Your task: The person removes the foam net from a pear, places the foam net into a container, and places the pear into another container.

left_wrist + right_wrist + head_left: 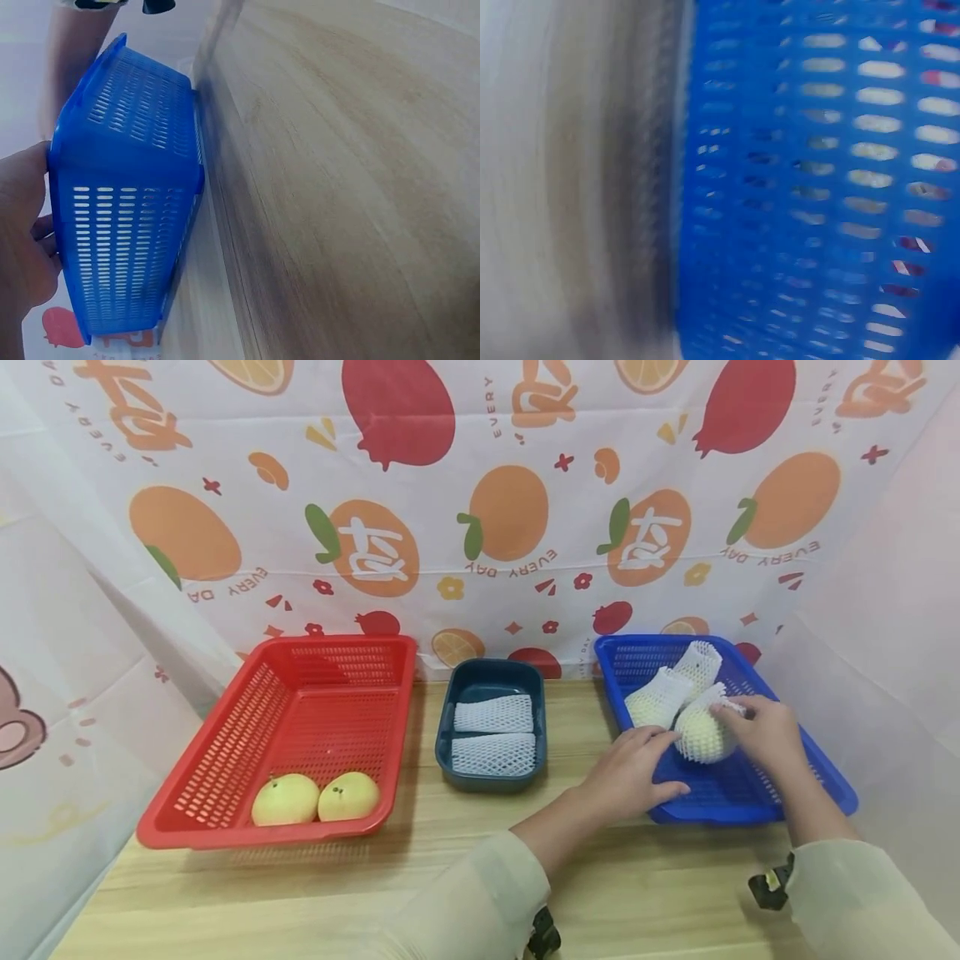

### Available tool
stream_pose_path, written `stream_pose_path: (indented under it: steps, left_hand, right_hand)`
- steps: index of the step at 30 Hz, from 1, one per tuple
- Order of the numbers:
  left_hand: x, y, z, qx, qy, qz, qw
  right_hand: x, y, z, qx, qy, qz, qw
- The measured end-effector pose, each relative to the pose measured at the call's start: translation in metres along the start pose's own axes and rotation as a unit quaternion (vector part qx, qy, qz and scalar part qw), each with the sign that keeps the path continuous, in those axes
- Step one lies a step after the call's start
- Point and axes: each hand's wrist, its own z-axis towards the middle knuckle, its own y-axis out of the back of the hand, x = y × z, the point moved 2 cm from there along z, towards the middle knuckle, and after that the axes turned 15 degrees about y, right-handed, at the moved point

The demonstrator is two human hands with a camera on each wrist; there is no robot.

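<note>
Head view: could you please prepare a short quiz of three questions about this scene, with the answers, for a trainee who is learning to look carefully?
1. Count: how many bare yellow fruits lie in the red basket?
2. True or false: the right hand is inside the red basket.
3. Fill in: on the table, the dark tray stands between the red basket and the ____.

Key:
1. Two.
2. False; the right hand holds a netted fruit on the other side of the tray.
3. Blue basket.
</note>
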Motion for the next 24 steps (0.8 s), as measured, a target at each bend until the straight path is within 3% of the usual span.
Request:
stream_pose_path:
  steps: [6,13,18,24]
  left_hand:
    - [0.003,0.006,-0.003,0.019,0.036,-0.107,0.9934]
    - [0.001,0.020,-0.008,0.002,0.043,-0.234,0.9713]
    - [0.001,0.031,-0.012,-0.018,0.050,-0.279,0.9589]
    - [0.010,0.041,-0.024,-0.028,0.058,-0.311,0.9483]
  right_hand:
    - [0.032,0.015,-0.009,-0.020,0.039,0.018,0.999]
    - [0.084,0.031,-0.023,-0.074,0.130,0.035,0.988]
    - [0.120,0.029,-0.036,-0.103,0.180,0.056,0.977]
    - [0.149,0.015,-0.048,-0.108,0.200,0.074,0.971]
